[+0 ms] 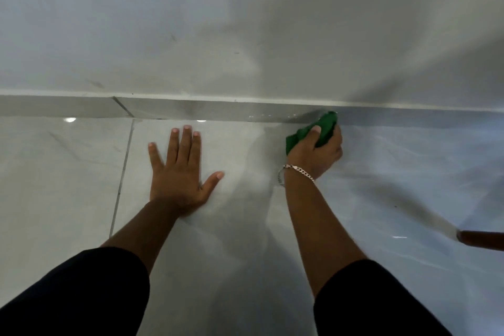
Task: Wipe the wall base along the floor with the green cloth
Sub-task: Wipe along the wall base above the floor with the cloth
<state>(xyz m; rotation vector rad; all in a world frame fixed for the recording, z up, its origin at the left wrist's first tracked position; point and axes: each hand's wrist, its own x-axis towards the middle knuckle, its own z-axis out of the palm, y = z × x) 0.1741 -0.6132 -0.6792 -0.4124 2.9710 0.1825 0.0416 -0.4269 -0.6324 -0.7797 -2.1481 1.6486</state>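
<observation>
**Cloth on wall base, right hand gripping**

Right hand (317, 150) is closed round the bunched green cloth (319, 128); cloth tip pressed to the wall base (218, 110), right of centre along the strip. A chain bracelet (297, 172) sits on that wrist.

Left hand (180, 169) is flat on the floor (68, 172), fingers spread wide, palm down, holding nothing. It sits near the base but apart from it, well left of the cloth.

Surroundings:
- Wall (245, 22) above the base is pale, with a few dark scuffs left of centre
- Base has a slanted joint (122, 106) toward its left end
- Floor is glossy light tile; a grout line (122, 172) runs from the base toward the near edge, just left of the left hand
- A brown rod-like object (480, 239) pokes in at the right edge, on or near the floor; can't tell what it is
- Dark sleeves (81, 294) at the bottom corners

Base strip between the hands and right of the cloth shows nothing in the way
</observation>
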